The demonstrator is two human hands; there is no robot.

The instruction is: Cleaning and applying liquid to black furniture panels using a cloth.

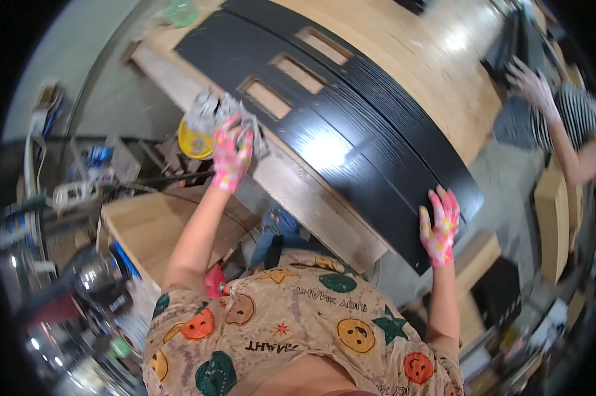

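Observation:
A long black panel point(350, 125) with a glossy, wood-grained face and three rectangular cut-outs lies slantwise on a work table in front of me. My left hand point(232, 153), in a pink floral glove, is closed on a crumpled grey rag point(209, 111) beside the panel's near edge. Just under the rag shows part of a round yellow object point(193, 140). At the panel's right end my right hand point(440, 224), gloved alike, lies flat on the black surface with its fingers extended. It holds nothing.
The wooden tabletop point(403, 39) runs beneath and beyond the panel. A wooden box point(146, 224) stands at left, near cluttered tools and bottles. On the right, another person's gloved hand point(534, 86) is near a dark piece. Long cardboard-coloured pieces point(551, 218) stand below it.

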